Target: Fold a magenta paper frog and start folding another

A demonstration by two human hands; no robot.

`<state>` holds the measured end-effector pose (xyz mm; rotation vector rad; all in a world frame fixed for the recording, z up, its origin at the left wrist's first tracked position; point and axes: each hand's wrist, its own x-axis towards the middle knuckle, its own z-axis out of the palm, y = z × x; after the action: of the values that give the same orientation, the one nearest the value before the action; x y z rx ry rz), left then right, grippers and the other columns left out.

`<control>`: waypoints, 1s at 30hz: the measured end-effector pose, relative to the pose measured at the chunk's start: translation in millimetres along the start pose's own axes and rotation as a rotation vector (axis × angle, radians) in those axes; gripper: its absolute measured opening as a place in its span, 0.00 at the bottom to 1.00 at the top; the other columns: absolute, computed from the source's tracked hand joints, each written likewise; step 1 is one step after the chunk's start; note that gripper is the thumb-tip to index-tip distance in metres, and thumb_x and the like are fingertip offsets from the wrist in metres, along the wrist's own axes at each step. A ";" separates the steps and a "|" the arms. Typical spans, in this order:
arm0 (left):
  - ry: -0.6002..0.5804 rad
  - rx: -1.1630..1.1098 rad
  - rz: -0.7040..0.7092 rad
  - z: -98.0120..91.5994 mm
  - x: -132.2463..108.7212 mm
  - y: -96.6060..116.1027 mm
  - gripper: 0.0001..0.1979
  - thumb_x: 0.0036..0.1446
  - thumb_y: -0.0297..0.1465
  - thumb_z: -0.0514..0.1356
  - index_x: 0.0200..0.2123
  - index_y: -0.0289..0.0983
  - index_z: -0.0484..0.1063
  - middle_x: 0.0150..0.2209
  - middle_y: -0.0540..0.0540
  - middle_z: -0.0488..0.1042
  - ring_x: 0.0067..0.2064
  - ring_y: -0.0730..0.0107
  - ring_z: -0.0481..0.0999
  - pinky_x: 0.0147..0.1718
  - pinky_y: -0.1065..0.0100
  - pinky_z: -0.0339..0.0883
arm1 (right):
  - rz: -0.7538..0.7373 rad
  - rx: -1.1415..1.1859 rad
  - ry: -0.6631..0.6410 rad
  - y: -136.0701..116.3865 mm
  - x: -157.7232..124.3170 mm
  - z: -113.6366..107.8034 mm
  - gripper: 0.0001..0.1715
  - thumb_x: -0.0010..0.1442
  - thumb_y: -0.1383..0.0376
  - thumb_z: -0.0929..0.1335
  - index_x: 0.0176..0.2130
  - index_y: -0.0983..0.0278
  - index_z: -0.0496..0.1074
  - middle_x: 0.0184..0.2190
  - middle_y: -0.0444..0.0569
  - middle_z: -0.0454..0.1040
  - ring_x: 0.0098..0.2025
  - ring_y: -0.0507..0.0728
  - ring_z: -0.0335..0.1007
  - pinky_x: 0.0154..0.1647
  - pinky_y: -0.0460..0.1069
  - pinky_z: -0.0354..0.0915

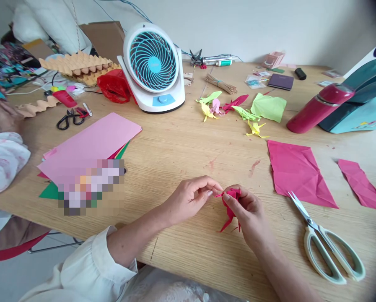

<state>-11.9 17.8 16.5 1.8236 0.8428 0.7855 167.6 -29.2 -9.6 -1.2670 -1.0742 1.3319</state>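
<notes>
A deep pink folded-paper crane (230,216) is held just above the table near its front edge. My right hand (249,209) grips its body between thumb and fingers, hiding part of the folds. From the other side, my left hand (188,199) closes in a loose pinch at the crane's thin pointed tip. To the right lie a creased pink paper sheet (301,174) and a narrower pink strip (362,184). Large scissors (329,247) with pale handles rest beside my right forearm, blades slightly apart, tips at the sheet's lower edge.
Several folded paper figures (253,128) sit beyond my hands, near a green sheet (268,107). A white fan (153,63) stands at the back. Stacked coloured paper (93,138) lies left. A pink bottle (320,108) leans by a teal bag (360,100). Another person's hand (5,113) is far left.
</notes>
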 end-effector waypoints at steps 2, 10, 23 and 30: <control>0.025 0.067 0.148 -0.2 1.0 -2.1 0.06 0.63 0.25 0.57 0.41 0.36 0.74 0.37 0.46 0.76 0.38 0.73 0.74 0.40 0.72 0.68 | 0.042 0.028 0.005 -1.3 0.7 -0.8 0.18 0.57 0.52 0.72 0.29 0.63 0.71 0.21 0.41 0.62 0.22 0.49 0.52 0.21 0.45 0.52; 0.003 0.238 0.439 -5.4 4.9 -9.2 0.04 0.63 0.26 0.59 0.36 0.37 0.75 0.35 0.45 0.77 0.39 0.70 0.75 0.42 0.69 0.69 | 0.106 0.013 -0.064 -5.7 -0.3 0.3 0.19 0.56 0.51 0.72 0.30 0.64 0.70 0.20 0.39 0.60 0.22 0.48 0.51 0.22 0.44 0.50; -0.015 0.071 0.111 -5.4 3.4 -0.7 0.03 0.58 0.25 0.61 0.32 0.34 0.73 0.33 0.46 0.75 0.35 0.72 0.73 0.37 0.70 0.67 | -0.153 -0.248 -0.052 -2.0 -4.2 0.5 0.09 0.62 0.60 0.68 0.32 0.63 0.70 0.24 0.41 0.63 0.26 0.51 0.56 0.27 0.46 0.56; -0.006 -0.106 -0.241 2.7 -0.6 -9.0 0.05 0.57 0.29 0.60 0.29 0.35 0.70 0.27 0.52 0.69 0.28 0.75 0.67 0.29 0.73 0.61 | -0.312 -0.460 -0.007 -1.0 -6.4 3.0 0.07 0.64 0.65 0.66 0.32 0.62 0.68 0.26 0.42 0.65 0.27 0.50 0.60 0.27 0.46 0.57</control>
<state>-12.0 18.9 7.2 1.5954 0.9768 0.6571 164.5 -35.2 -7.5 -1.3489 -1.5722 0.8809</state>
